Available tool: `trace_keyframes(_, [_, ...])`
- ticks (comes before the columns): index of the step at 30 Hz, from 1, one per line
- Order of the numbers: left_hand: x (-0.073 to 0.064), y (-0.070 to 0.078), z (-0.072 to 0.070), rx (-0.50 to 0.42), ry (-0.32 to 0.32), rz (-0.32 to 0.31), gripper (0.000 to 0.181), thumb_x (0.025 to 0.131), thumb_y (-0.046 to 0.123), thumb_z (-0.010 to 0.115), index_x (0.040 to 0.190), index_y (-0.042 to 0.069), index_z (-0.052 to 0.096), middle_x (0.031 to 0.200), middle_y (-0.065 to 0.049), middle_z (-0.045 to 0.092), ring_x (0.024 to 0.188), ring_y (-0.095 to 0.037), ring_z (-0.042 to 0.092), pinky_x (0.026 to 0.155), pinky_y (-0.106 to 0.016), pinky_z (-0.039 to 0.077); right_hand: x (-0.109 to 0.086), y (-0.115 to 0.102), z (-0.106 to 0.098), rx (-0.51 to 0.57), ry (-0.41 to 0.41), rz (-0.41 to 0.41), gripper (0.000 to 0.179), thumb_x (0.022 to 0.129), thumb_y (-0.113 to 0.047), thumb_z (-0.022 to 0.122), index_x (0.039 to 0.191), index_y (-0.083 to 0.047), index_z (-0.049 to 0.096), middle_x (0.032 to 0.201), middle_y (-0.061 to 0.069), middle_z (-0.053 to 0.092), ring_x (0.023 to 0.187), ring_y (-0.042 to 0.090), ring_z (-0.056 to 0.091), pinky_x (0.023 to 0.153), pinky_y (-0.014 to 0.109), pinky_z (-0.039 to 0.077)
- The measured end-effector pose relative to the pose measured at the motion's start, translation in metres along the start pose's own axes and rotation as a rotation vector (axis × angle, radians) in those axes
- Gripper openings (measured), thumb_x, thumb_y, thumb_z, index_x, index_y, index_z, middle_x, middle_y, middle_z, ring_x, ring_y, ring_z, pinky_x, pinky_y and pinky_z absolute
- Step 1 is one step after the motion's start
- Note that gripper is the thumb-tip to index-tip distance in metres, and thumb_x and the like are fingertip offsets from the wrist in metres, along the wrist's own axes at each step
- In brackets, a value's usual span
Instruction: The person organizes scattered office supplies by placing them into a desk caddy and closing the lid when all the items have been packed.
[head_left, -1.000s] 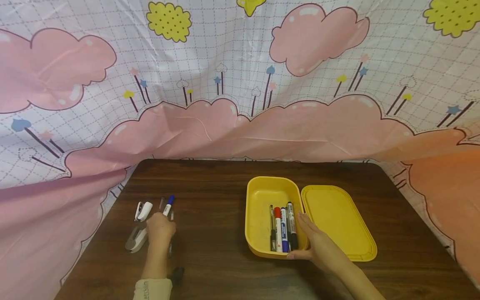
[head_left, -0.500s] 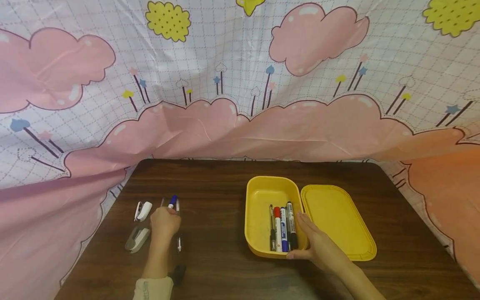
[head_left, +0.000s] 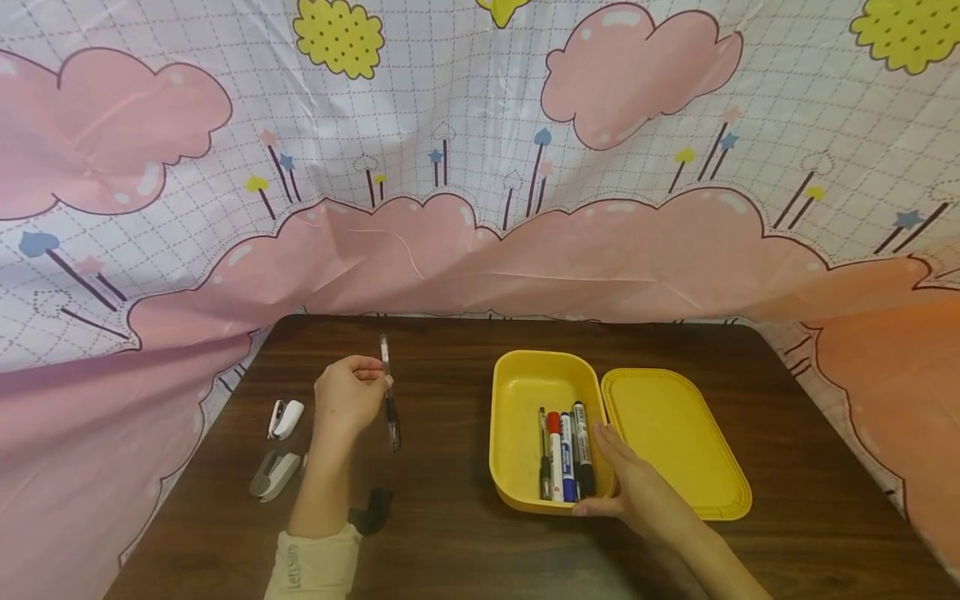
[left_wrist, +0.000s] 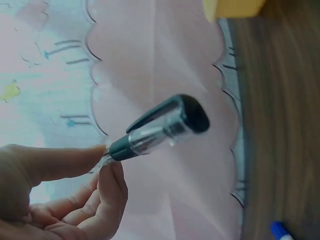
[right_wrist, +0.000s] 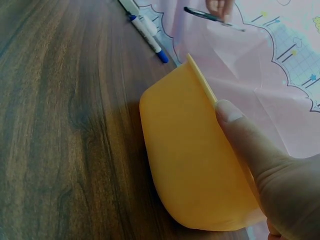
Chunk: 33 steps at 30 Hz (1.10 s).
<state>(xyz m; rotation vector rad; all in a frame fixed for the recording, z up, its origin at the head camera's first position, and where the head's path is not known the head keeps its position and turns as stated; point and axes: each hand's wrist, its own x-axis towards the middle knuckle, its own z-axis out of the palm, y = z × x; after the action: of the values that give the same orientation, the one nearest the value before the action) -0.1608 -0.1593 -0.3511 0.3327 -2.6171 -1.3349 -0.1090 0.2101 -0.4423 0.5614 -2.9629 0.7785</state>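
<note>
My left hand (head_left: 348,396) pinches a clear pen (head_left: 388,400) with a black cap between thumb and fingertips, raised over the table's left part. In the left wrist view the pen's black clip (left_wrist: 155,112) points away from the fingers. My right hand (head_left: 637,487) holds the near right corner of a yellow box (head_left: 517,433), its thumb (right_wrist: 230,111) on the rim. Inside the box lie several pens and markers, among them a red-capped marker (head_left: 555,458). A blue-capped marker (right_wrist: 147,37) lies on the table, mostly hidden behind my left arm in the head view.
A yellow lid (head_left: 678,442) lies flat just right of the box. Left of my left arm are a white stapler (head_left: 286,420) and a grey-and-white one (head_left: 276,477). A patterned cloth (head_left: 480,167) hangs behind the dark wooden table (head_left: 450,542).
My left hand has risen from the table with the clear pen, moving right and away. It was over the blue-capped marker and loose pens before. The right hand stays at the box.
</note>
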Motion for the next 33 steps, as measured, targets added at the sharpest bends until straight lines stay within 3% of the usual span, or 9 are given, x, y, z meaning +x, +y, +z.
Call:
trace_keyframes(8, [-0.004,0.030,0.014,-0.085,-0.078,0.042,0.025,0.087,0.013,0.069,0.110,0.004,0.068,0.105,-0.012,0.071,0.097,-0.026,0.070,0.083,-0.036,0.057,0.001,0.001,-0.002,0.010,-0.019,0.026,0.114,0.065,-0.063,0.075,0.150,-0.001,0.030,0.156,0.024,0.027,0.143,0.042,0.028,0.110,0.054,0.031])
trace_keyframes(21, [-0.007,0.072,0.074,-0.146,-0.191,0.102,0.014,0.082,0.012,0.074,0.096,0.010,0.072,0.090,-0.004,0.072,0.084,-0.017,0.068,0.075,-0.031,0.056,-0.001,0.000,-0.001,0.007,0.004,-0.001,0.111,0.065,-0.059,0.077,0.148,0.001,0.034,0.154,0.025,0.031,0.141,0.042,0.032,0.108,0.052,0.034])
trace_keyframes(28, [-0.014,0.070,0.118,-0.170,-0.331,0.081,0.010,0.083,0.011,0.074,0.093,0.010,0.071,0.087,-0.003,0.070,0.077,-0.014,0.064,0.067,-0.028,0.054,0.000,-0.001,0.000,-0.006,0.006,-0.003,0.112,0.065,-0.061,0.076,0.147,0.001,0.034,0.154,0.025,0.031,0.141,0.042,0.032,0.108,0.052,0.034])
trace_keyframes(33, [-0.010,0.061,0.146,-0.153,-0.349,0.035,0.007,0.083,0.012,0.074,0.089,0.011,0.072,0.082,-0.001,0.070,0.073,-0.013,0.063,0.064,-0.025,0.050,0.000,-0.002,0.000,-0.010,0.009,0.002,0.111,0.064,-0.060,0.077,0.148,0.000,0.034,0.153,0.025,0.032,0.141,0.042,0.033,0.109,0.051,0.034])
